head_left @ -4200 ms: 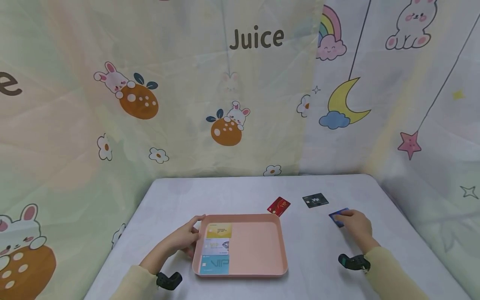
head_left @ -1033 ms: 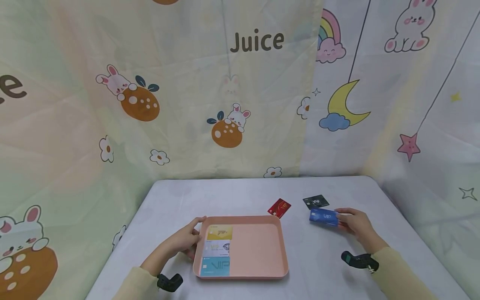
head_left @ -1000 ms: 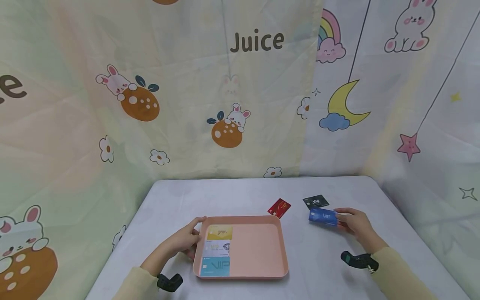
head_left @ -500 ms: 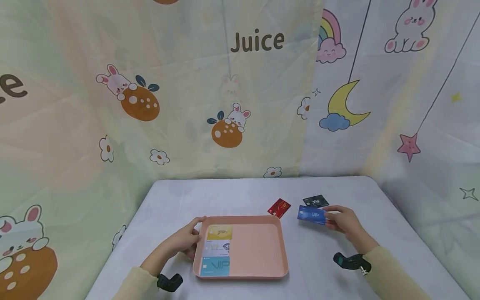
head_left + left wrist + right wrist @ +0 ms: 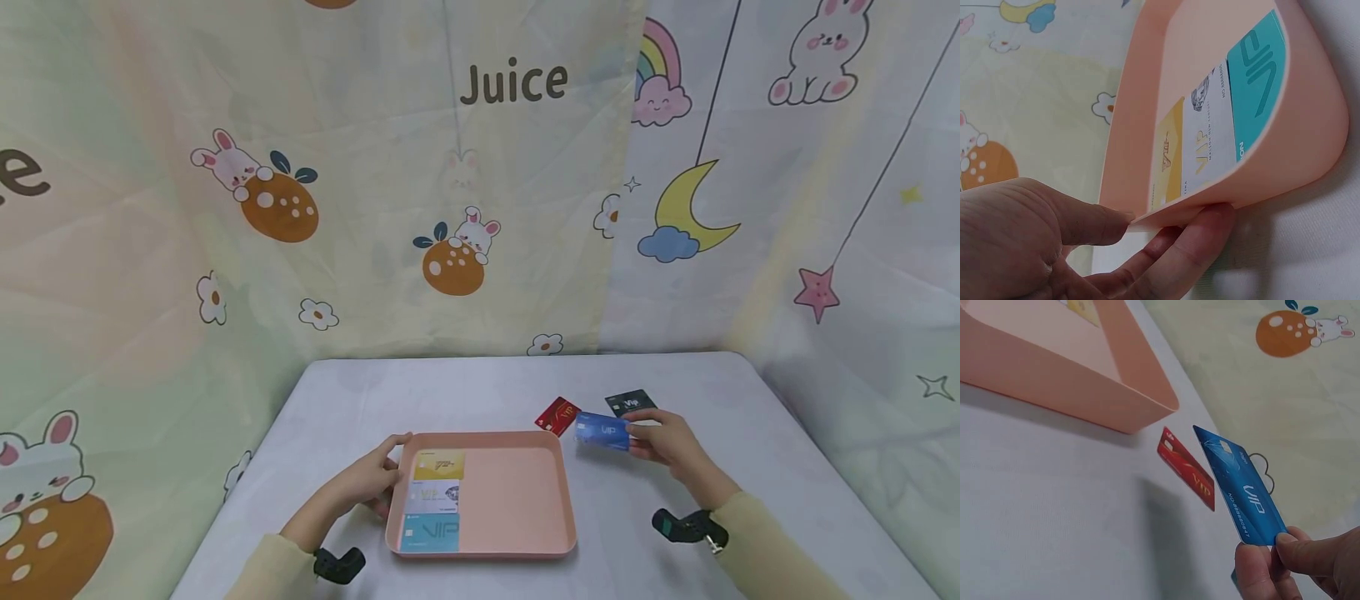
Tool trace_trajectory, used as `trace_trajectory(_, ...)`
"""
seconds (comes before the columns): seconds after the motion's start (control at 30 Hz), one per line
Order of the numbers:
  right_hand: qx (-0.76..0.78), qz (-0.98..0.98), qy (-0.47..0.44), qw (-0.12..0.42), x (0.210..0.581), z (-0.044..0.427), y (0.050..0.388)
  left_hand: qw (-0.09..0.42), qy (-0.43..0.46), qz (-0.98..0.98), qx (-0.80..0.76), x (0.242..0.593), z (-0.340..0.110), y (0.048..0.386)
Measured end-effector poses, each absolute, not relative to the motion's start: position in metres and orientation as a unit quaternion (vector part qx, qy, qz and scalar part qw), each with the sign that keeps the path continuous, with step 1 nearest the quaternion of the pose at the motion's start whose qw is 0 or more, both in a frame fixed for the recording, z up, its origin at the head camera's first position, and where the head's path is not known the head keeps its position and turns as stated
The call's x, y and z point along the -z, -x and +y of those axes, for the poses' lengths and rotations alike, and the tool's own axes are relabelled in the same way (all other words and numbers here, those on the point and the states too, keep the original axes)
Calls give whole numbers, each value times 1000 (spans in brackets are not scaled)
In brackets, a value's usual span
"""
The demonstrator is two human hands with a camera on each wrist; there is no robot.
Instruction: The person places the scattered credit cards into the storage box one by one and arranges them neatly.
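Note:
A blue VIP card (image 5: 602, 431) is pinched at its right end between the thumb and fingers of my right hand (image 5: 671, 446). The right wrist view has this blue card (image 5: 1239, 487) held up off the table, tilted, its printed face showing. My left hand (image 5: 360, 483) grips the left rim of a pink tray (image 5: 517, 554), thumb at the rim and fingers against the outer wall. Along the tray's left side lie a yellow card (image 5: 439, 464), a white card (image 5: 433, 496) and a light-blue VIP card (image 5: 431, 533), one below another.
A red VIP card (image 5: 557, 416) lies on the white table (image 5: 420, 392) just beyond the tray's far right corner. To its right is a black VIP card (image 5: 628, 402), partly covered by my right hand. A printed cloth (image 5: 360, 208) hangs behind the table.
My right hand took the blue card up from the table's right side and has carried it left toward the red card and tray. My left hand stays on the tray.

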State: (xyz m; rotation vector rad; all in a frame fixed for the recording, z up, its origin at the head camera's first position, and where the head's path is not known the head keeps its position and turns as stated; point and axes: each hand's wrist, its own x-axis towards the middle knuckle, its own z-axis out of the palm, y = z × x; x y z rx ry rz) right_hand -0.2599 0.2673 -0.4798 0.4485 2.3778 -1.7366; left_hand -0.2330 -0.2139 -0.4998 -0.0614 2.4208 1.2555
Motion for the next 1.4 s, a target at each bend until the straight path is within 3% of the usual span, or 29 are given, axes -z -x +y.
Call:
trace_trajectory(0.97,577,803,-107,102,479,174,247,213,21,865,-453,499,-215,234)
trace_trajectory(1.4,529,844,-40,78,484,136,231,212,22,865,-455,501,-216,234)
